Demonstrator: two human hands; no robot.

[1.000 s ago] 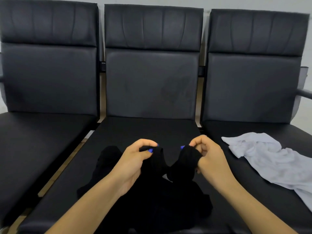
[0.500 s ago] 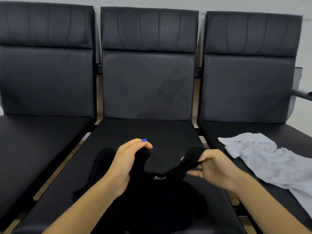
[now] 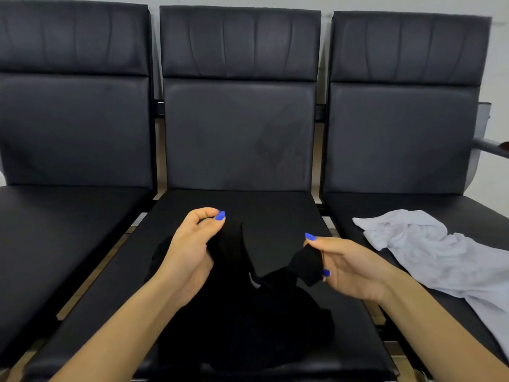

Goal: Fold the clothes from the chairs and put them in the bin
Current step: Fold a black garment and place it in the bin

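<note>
Both hands have pulled wider apart, stretching the black garment (image 3: 242,312) on the middle chair (image 3: 239,133).
Left hand (image 3: 190,252) and right hand (image 3: 349,268) each pinch soft cloth; I see the crumpled white garment (image 3: 429,252) unmoved on the right chair (image 3: 399,133).

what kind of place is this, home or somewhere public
Likely a public waiting area, not a home: a row of joined black padded chairs stands against a bare pale wall, with a metal armrest at the row's end.
</note>
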